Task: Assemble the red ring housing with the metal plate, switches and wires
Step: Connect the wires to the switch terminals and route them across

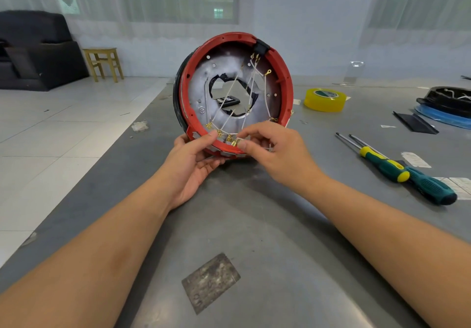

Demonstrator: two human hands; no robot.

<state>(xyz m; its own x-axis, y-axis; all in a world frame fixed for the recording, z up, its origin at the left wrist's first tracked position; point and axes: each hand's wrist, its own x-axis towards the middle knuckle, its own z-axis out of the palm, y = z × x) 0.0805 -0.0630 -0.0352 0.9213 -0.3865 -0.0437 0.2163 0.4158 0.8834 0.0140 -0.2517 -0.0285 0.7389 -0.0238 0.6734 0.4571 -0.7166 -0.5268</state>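
The red ring housing (283,72) stands tilted on its edge above the grey table, its open side toward me. Inside sits the pale metal plate (204,78) with a round hole in the middle. Thin white wires (254,90) with brass terminals cross the opening. A black switch block (261,46) is clipped at the upper right rim. My left hand (193,162) grips the lower rim from below, thumb on the red edge. My right hand (275,149) pinches a brass terminal (235,142) at the bottom rim.
A yellow tape roll (325,99) lies behind and to the right. Two green-and-yellow screwdrivers (397,169) lie at the right. A black and blue part (448,106) sits at the far right. A rough grey patch (210,281) marks the near table. The table's left edge drops to tiled floor.
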